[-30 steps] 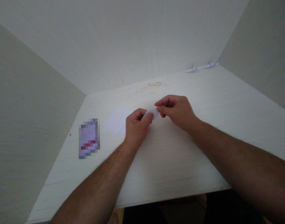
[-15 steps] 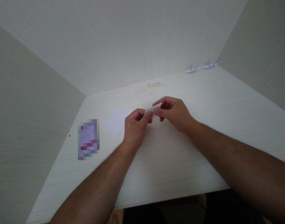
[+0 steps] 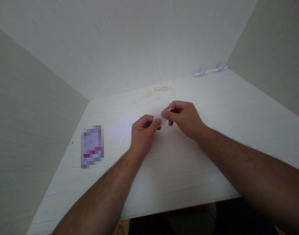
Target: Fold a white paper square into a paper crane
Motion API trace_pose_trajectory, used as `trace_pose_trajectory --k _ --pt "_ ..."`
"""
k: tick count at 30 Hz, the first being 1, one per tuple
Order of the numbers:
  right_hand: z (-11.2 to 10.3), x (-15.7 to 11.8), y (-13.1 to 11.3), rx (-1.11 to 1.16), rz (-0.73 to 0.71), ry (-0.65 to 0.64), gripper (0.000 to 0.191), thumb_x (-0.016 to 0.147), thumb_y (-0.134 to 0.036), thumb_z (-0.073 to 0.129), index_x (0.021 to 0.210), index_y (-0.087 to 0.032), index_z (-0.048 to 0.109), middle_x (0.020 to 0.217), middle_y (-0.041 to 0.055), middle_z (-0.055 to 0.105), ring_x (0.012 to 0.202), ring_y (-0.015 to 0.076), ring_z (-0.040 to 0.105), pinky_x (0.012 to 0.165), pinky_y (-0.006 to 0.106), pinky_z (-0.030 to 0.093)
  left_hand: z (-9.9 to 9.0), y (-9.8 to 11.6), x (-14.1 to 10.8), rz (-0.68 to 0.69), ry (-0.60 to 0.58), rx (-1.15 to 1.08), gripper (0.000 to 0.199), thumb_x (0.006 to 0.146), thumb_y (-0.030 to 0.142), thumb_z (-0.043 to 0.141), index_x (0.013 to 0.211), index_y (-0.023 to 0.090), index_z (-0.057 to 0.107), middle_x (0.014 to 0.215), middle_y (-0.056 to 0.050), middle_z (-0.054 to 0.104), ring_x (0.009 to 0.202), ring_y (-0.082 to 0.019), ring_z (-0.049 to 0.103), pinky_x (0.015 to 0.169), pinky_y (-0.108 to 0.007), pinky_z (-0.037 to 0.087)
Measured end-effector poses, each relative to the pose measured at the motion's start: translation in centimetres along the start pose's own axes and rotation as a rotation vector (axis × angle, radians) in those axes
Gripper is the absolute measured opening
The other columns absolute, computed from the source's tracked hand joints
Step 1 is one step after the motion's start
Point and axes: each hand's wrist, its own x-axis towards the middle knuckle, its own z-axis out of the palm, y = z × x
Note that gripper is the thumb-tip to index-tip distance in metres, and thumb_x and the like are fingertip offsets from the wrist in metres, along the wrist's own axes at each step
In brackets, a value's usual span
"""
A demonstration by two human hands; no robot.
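Bare left forearm (image 3: 102, 189) angles in, bare left hand (image 3: 143, 130) pinches, thumb (image 3: 157, 122) on top, bare right forearm (image 3: 242, 160) slants across, bare right hand (image 3: 185, 117) pinches right alongside.

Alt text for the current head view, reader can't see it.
A left hand and right hand pinch a small white paper between them over a white table. White sheets lie left of the left hand, with a pixelated purple item farther left; folded white paper shapes sit back right.

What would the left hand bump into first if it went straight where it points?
Probably the right hand, just ahead, pinching the same white paper that the left hand holds; depth is unclear.
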Motion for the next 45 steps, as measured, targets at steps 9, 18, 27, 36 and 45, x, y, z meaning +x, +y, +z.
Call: trace_pose_trajectory --k 9,18,27,36,45 --pt "-0.01 -0.04 -0.27 -0.037 0.026 0.000 0.024 0.070 -0.037 0.082 0.069 -0.018 0.068 0.051 -0.0033 0.061 0.046 0.0089 0.051 0.045 0.024 0.041 0.17 0.14 0.12 -0.035 0.053 -0.042 0.021 0.080 0.037 0.079 0.077 0.019 0.068 0.067 0.002 0.064 0.063 -0.010 0.057 0.062 -0.023 0.046" --pt "0.28 -0.39 -0.46 -0.106 0.036 -0.040 0.015 0.071 -0.029 0.077 0.067 -0.017 0.068 0.052 -0.0015 0.064 0.047 0.0096 0.055 0.046 0.023 0.043 0.37 0.16 0.11 -0.035 0.088 -0.003 0.022 0.079 0.039 0.079 0.079 0.019 0.069 0.069 0.001 0.066 0.061 -0.011 0.057 0.060 -0.025 0.045" --pt "0.06 -0.30 -0.63 -0.044 0.025 -0.066 0.012 0.073 -0.027 0.074 0.070 -0.017 0.069 0.055 -0.0001 0.067 0.049 0.0108 0.059 0.048 0.024 0.048 0.37 0.12 0.15 -0.069 0.079 -0.020 0.022 0.078 0.039 0.079 0.075 0.020 0.069 0.068 0.002 0.066 0.060 -0.010 0.055 0.060 -0.025 0.043" --pt "-0.01 -0.30 -0.54 -0.047 0.020 -0.065 0.013 0.072 -0.028 0.075 0.071 -0.017 0.070 0.055 0.0000 0.067 0.049 0.0109 0.059 0.048 0.024 0.048 0.42 0.28 0.10 -0.063 0.071 -0.029 0.022 0.077 0.038 0.079 0.074 0.020 0.068 0.068 0.001 0.067 0.061 -0.010 0.056 0.060 -0.025 0.044" --pt "-0.02 -0.27 -0.45 -0.075 0.007 -0.044 0.010 0.074 -0.025 0.074 0.072 -0.016 0.070 0.055 -0.0003 0.067 0.048 0.0106 0.060 0.047 0.023 0.048 0.38 0.25 0.05 -0.049 0.087 -0.006 0.022 0.078 0.038 0.079 0.075 0.019 0.069 0.070 0.001 0.067 0.062 -0.011 0.057 0.061 -0.025 0.044"
